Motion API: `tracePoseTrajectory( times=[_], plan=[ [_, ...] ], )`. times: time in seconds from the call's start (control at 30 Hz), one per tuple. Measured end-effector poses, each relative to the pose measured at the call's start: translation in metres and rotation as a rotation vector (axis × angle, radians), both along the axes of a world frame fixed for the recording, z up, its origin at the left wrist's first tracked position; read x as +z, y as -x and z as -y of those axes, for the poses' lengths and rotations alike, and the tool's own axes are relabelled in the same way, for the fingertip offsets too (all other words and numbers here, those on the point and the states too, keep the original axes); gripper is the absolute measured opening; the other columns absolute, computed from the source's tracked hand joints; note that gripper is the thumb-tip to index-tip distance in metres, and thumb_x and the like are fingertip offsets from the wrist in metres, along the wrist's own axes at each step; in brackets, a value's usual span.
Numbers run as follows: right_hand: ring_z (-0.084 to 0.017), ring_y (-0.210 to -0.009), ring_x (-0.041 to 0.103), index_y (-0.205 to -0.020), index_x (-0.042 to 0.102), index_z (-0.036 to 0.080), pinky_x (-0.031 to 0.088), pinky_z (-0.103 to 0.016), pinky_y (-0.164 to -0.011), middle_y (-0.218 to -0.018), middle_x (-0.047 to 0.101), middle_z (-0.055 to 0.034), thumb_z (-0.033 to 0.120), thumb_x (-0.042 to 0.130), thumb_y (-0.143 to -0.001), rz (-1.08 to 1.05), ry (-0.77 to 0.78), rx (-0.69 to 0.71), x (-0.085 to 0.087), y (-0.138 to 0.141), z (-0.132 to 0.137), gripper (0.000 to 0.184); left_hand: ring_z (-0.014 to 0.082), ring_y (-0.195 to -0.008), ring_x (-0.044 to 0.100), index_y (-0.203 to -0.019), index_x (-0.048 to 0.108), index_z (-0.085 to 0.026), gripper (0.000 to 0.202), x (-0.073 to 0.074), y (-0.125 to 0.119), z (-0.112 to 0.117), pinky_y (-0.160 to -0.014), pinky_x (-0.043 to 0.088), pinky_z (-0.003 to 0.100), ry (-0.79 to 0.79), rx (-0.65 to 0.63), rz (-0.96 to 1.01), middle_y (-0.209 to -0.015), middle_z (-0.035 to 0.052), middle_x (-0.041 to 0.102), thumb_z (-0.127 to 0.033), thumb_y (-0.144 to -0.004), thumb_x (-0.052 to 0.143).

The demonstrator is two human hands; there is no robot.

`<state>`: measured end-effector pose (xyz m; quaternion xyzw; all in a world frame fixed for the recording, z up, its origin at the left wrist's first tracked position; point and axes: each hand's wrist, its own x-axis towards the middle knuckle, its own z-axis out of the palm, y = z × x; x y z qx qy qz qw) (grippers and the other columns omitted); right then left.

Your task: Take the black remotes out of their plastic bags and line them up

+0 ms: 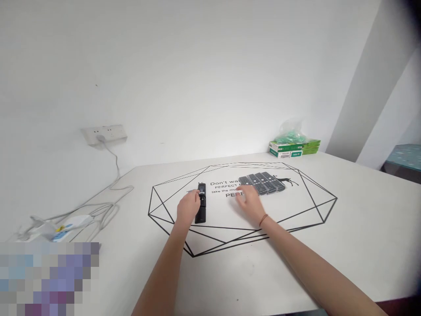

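A black remote control (201, 216) lies lengthwise on the table, left of the printed words. It looks to be back side up, with what seems an uncovered battery compartment in its middle. My left hand (188, 205) is at its left edge, fingers closed and fingertips on its upper half. To the right lie several black remote controls (263, 182) side by side in a slanted row, apparently in clear wrapping. Just in front of that row hovers my right hand (249, 202), thumb and index finger apart, with nothing visible between them. A thin brown band circles the right wrist.
The white table (362, 219) carries a black line pattern. Green and white boxes (286, 149) with a clear plastic bag (292, 131) stand at the back right. At left, cables (108, 210) and a power strip (70, 226) lie below a wall socket (104, 133).
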<state>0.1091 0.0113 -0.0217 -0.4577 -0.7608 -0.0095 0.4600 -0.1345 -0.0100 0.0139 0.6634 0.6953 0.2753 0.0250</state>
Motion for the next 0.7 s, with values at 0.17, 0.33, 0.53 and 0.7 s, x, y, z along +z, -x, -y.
tracePoseTrajectory(
  times=[0.17, 0.33, 0.53, 0.7],
  plan=[
    [-0.028, -0.112, 0.045, -0.125, 0.045, 0.016, 0.037, -0.04, -0.092, -0.132, 0.045, -0.0144, 0.047, 0.057, -0.076, 0.299, 0.1, 0.401, -0.011, 0.092, 0.034, 0.06, 0.0198, -0.094, 0.059, -0.104, 0.059, -0.023, 0.033, -0.007, 0.027, 0.0, -0.078, 0.041, 0.029, 0.001, 0.071, 0.034, -0.105, 0.0049, 0.066, -0.025, -0.087, 0.031],
    [-0.027, -0.099, 0.05, -0.117, 0.05, 0.015, 0.039, -0.042, -0.084, -0.117, 0.052, -0.0137, 0.046, 0.06, -0.073, 0.402, 0.172, 0.345, -0.01, 0.113, 0.021, 0.055, 0.0204, -0.087, 0.061, -0.1, 0.059, -0.022, 0.032, -0.006, 0.019, 0.0, -0.072, 0.042, 0.03, 0.078, 0.016, -0.098, -0.097, 0.0058, 0.068, -0.03, -0.089, 0.029],
    [-0.025, -0.088, 0.051, -0.105, 0.058, 0.013, 0.043, -0.038, -0.079, -0.099, 0.057, -0.0114, 0.048, 0.064, -0.069, 0.405, 0.168, 0.426, -0.001, 0.097, 0.041, 0.051, 0.0222, -0.075, 0.062, -0.089, 0.06, -0.016, 0.046, -0.004, -0.009, 0.005, -0.067, 0.04, 0.031, 0.164, -0.025, -0.345, -0.079, 0.0113, 0.066, -0.038, -0.092, 0.019],
    [-0.022, -0.088, 0.055, -0.104, 0.063, 0.016, 0.048, -0.034, -0.076, -0.106, 0.056, -0.01, 0.032, 0.069, -0.064, 0.322, 0.199, 0.56, 0.003, 0.081, 0.061, 0.044, 0.0273, -0.082, 0.061, -0.083, 0.061, -0.014, 0.048, -0.003, -0.026, 0.012, -0.075, 0.038, 0.037, 0.204, -0.019, -0.319, -0.084, 0.0162, 0.065, -0.052, -0.085, 0.032]
  ],
)
